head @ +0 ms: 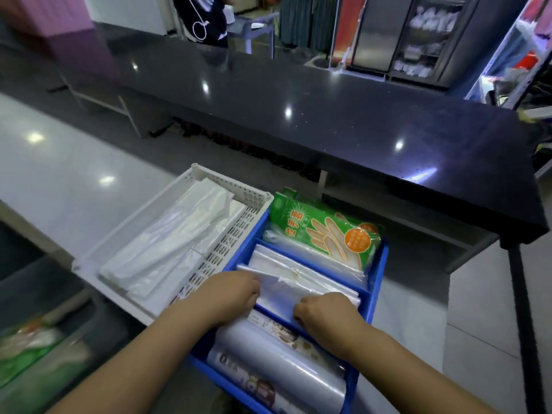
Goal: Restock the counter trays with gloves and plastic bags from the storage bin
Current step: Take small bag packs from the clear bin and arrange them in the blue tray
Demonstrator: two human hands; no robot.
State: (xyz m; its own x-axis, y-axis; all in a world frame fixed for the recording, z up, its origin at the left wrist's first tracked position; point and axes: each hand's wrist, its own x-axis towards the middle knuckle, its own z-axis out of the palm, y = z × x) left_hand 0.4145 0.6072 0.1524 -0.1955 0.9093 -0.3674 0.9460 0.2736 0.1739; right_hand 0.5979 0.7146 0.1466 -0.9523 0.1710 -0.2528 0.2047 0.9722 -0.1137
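Observation:
A blue divided tray [379,282] stands on the white counter. Its far compartment holds a green pack of disposable gloves [325,231]. The middle compartment holds a stack of clear plastic bags [286,282]. My left hand [233,294] grips the stack's left edge, and my right hand [325,312] grips its near right edge, fingers curled into the compartment. The near compartment holds rolls of plastic bags [280,363]. Left of the blue tray, a white perforated tray [227,243] contains folded white plastic bags [170,243].
A dark bin [44,354] at the lower left holds blurred green and white packs. A black raised countertop [298,109] runs across behind the trays. Beyond it a person in dark clothes [206,19] stands near shelving.

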